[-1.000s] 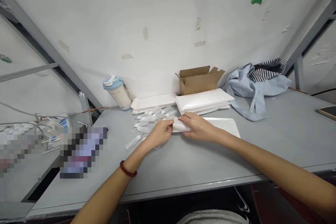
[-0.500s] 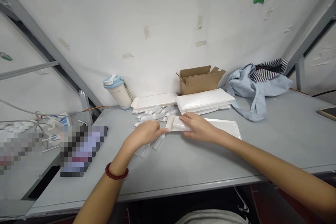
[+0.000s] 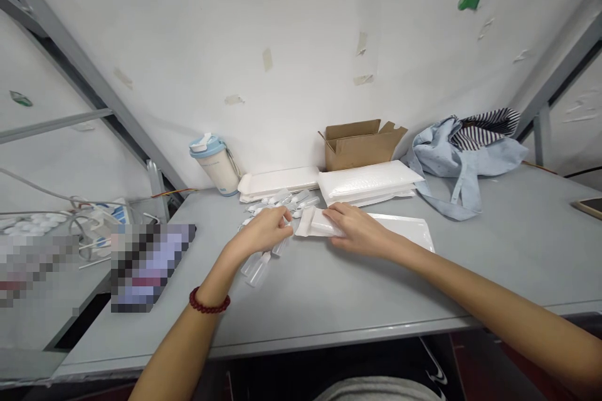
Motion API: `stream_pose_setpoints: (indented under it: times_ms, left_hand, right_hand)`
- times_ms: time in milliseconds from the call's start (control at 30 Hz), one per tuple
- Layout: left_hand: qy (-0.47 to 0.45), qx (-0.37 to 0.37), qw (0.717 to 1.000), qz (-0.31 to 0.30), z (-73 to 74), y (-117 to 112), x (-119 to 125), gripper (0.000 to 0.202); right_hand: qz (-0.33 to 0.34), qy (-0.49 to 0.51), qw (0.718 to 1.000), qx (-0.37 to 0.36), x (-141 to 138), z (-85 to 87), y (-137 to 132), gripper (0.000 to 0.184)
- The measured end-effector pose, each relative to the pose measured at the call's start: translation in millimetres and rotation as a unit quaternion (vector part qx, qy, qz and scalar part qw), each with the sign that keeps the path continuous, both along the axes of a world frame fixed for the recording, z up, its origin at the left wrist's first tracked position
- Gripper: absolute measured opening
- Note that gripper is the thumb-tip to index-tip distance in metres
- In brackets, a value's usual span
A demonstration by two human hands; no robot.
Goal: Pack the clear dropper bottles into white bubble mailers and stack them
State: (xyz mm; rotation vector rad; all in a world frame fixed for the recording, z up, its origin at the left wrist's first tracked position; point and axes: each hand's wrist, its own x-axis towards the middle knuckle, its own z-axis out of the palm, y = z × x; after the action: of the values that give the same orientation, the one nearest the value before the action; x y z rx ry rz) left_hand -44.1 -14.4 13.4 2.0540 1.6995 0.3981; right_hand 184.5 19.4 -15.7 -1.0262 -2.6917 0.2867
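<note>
My right hand (image 3: 355, 227) is closed round a narrow white bubble mailer (image 3: 324, 223), fingers on top and thumb at the near edge. Its pale flap (image 3: 306, 222) sticks out to the left. A flat white mailer piece (image 3: 408, 229) shows beyond my right wrist; whether it is part of the held one I cannot tell. My left hand (image 3: 266, 230), with a dark red bead bracelet (image 3: 209, 301), hovers just left of the flap, fingers bent and apart, holding nothing visible. Clear plastic tubes (image 3: 257, 270) lie under and behind it.
White bubble mailers (image 3: 369, 183) are stacked behind, with more at left (image 3: 279, 182). An open cardboard box (image 3: 362, 153), a cream-and-blue cup (image 3: 217, 169) and a light blue cloth bag (image 3: 439, 156) stand along the wall. A blurred tablet-like object (image 3: 157, 269) lies left; a phone (image 3: 590, 205) lies right.
My left hand has come off the mailer's flap and drawn a little left and up. My right hand keeps its hold. The view has shifted slightly.
</note>
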Motion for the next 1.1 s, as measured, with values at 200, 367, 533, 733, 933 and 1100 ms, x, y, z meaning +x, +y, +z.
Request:
stream_pose_setpoints:
  times_ms: [200,367,533,733,933,1100]
  left_hand:
    - [-0.099,0.107,0.982,0.118,-1.9,7,6,0.020]
    - [-0.226,0.056,0.968,0.093,-13.4,8,20,0.015]
    - [-0.209,0.039,0.974,0.075,-19.7,8,25,0.007]
    - [-0.029,0.115,0.990,0.075,-29.0,14,18,0.011]
    - [-0.036,0.114,0.991,0.062,-29.3,10,22,0.015]
    - [-0.148,0.068,0.987,0.012,-32.3,7,31,0.017]
  right_hand:
    - [0.000,-0.001,1.000,-0.003,-1,1.4,-1,0.035]
    - [0.004,0.004,1.000,0.003,0,0.5,0,0.037]
    - [0.006,0.020,1.000,0.007,0,0.4,0,0.037]
    - [0.012,0.037,0.999,0.010,0,-0.1,0,0.038]
    - [0.016,0.032,0.999,0.007,0,-0.4,-1,0.040]
    - [0.015,0.024,0.999,0.013,-1,-3.5,-1,0.040]
